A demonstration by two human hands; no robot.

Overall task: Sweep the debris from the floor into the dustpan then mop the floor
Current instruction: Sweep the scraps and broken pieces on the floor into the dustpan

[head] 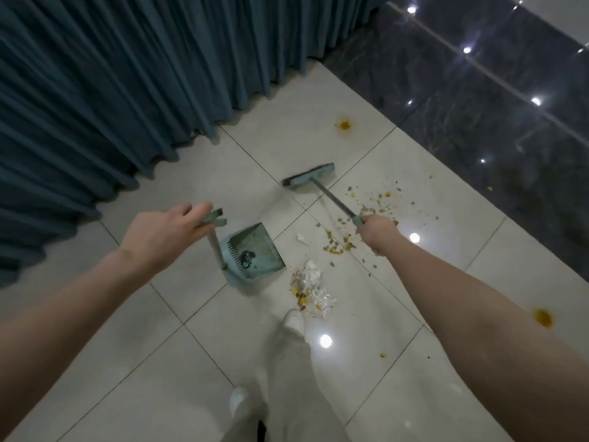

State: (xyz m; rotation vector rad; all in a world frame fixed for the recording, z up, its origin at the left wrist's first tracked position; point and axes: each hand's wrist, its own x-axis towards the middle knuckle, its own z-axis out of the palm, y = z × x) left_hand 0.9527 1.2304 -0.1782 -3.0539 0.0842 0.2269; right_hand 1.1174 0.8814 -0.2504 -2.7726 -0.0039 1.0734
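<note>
The left hand (165,232) curls its fingers over the upright handle of the dustpan (255,250). The right hand (377,232) is closed round the shaft of the broom (308,176), whose head rests on the floor (191,362) further out. The pan sits open towards the debris (310,288), which is heaped just beside it, with more scattered past the right hand. Inside the pan lie a few dark bits, possibly a cap. A curtain (111,90) hems the left side and dark tiles (478,106) the right. Bare tiles lie nearer the person.
</note>
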